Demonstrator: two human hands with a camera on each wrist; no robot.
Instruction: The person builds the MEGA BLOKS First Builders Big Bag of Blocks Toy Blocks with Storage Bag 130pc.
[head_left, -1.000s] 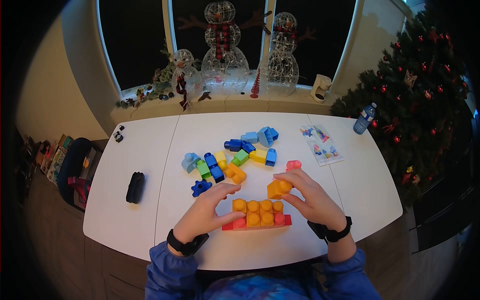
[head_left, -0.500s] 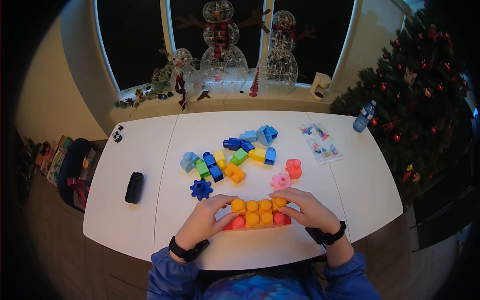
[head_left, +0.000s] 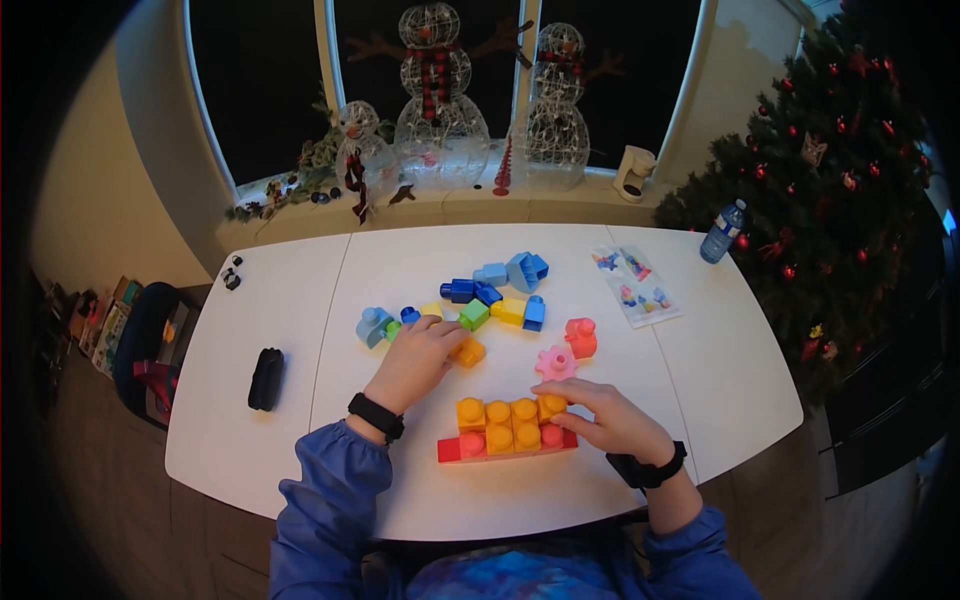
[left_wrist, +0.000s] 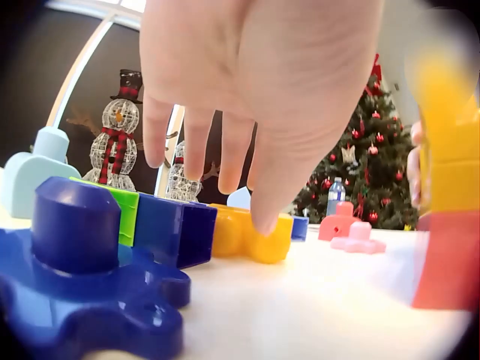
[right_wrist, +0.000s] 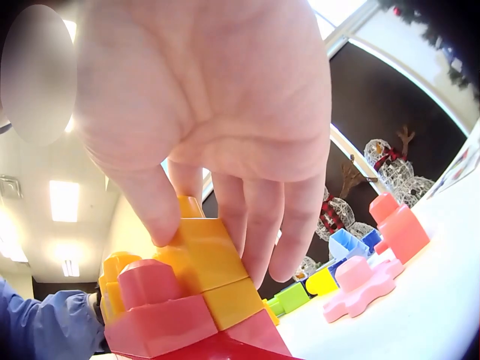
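Observation:
My left hand (head_left: pixel 412 358) reaches over the loose blocks, its fingers pointing down. In the left wrist view the thumb tip overlaps a loose orange block (left_wrist: pixel 271 238). Nearer that camera sits a dark blue gear-shaped block (left_wrist: pixel 82 289), which the left hand hides in the head view. At the table's near side stands a build of orange blocks (head_left: pixel 512 437) on a red and coral base (head_left: pixel 450 450). Its right end carries an orange block (right_wrist: pixel 206 255), pinched between the thumb and fingers of my right hand (head_left: pixel 622 425).
Beyond the build lie a pink gear-shaped block (head_left: pixel 556 363) and a coral block (head_left: pixel 581 338). Blue, green and yellow blocks (head_left: pixel 512 310) spread farther back. A picture sheet (head_left: pixel 637 286) and a water bottle (head_left: pixel 723 232) are at the back right, a black case (head_left: pixel 266 379) at the left.
My right hand has brought the orange block down onto the build's right end. My left hand has left the build's left end and moved forward over the loose blocks.

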